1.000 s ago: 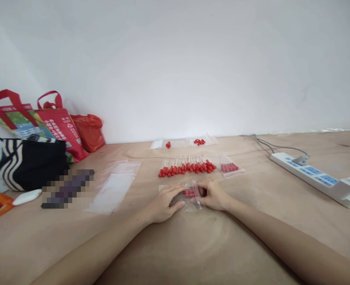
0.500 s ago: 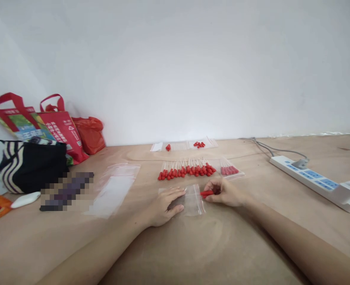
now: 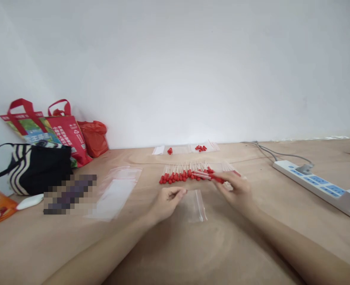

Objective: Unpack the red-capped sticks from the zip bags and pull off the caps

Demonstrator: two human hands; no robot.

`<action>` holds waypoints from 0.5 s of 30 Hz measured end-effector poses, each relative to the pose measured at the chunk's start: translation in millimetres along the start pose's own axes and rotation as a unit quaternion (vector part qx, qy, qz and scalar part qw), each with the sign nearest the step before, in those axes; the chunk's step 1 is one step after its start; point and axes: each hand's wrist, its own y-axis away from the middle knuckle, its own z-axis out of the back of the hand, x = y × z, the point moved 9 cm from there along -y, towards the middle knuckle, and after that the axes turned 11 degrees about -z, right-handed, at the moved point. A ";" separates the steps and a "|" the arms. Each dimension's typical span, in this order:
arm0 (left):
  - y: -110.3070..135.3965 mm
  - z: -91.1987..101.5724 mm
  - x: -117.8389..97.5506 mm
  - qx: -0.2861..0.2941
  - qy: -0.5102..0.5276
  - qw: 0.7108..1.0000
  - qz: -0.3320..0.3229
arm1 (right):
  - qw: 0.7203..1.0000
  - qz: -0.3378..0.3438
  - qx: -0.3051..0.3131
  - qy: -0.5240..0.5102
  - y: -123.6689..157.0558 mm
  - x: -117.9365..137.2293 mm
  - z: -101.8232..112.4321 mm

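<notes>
My right hand (image 3: 236,190) is closed round a few red-headed sticks (image 3: 216,178), their pale stems pointing left. It hovers at the right end of a row of similar red-headed sticks (image 3: 175,177), partly covering a clear bag of more sticks (image 3: 236,173). In front of the row lies a small clear zip bag (image 3: 197,208), its zip strip toward the right. My left hand (image 3: 165,204) has its fingers curled, thumb and forefinger pinched at the bag's far left edge.
Flat clear bags (image 3: 118,194) lie to the left, near a blurred-out dark object (image 3: 70,194). Shopping bags (image 3: 64,134) and a black striped bag (image 3: 41,166) stand at the far left. Small bags with red pieces (image 3: 201,148) sit by the wall. A power strip (image 3: 317,184) lies right.
My right hand has lifted away from the bag's zip end toward the row, and stems now show from it. My left hand has gone from lying flat on the bag to a pinch.
</notes>
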 end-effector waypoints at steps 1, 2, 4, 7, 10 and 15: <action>-0.8 -8.6 4.6 -0.010 0.073 0.996 0.056 | 0.997 0.074 0.016 0.030 9.8 18.8 -10.0; -0.3 -20.5 7.7 -0.009 0.143 0.984 0.105 | 0.986 0.152 0.034 0.056 21.2 36.4 -20.1; 1.7 -40.5 9.1 -0.013 0.241 0.956 0.167 | 0.951 0.281 0.077 0.108 43.3 60.6 -39.5; 0.0 -47.3 10.1 -0.020 0.280 0.939 0.199 | 0.913 0.368 0.100 0.147 58.6 71.6 -52.0; -20.1 -21.4 8.2 -0.007 0.208 0.963 0.170 | 0.933 0.316 0.088 0.149 47.5 61.5 -49.1; -73.0 48.6 21.1 -0.025 -0.084 0.977 0.194 | 0.961 0.220 0.080 0.151 31.9 35.9 -44.4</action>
